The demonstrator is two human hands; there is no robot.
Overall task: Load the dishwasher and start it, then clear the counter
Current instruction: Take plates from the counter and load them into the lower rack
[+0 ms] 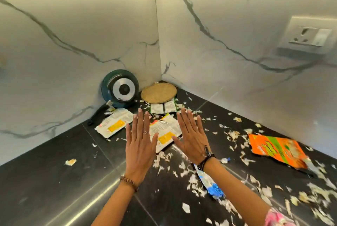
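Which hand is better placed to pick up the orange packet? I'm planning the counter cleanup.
Right. The right hand is open and hovers on the same side as the orange packet, with only scattered peels between them. The left hand, also open, would have to cross over the right to reach it.

orange packet [277, 150] blurred, blue wrapper [209, 182] half hidden

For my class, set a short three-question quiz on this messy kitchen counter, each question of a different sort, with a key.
1. True or false: the left hand and right hand are both held flat with straight fingers.
2. What leans against the wall by the woven mat: A) frying pan B) kettle C) bowl?
3. Fill in: the packet lying furthest right is mostly ____.

Key: 1 true; 2 A; 3 orange.
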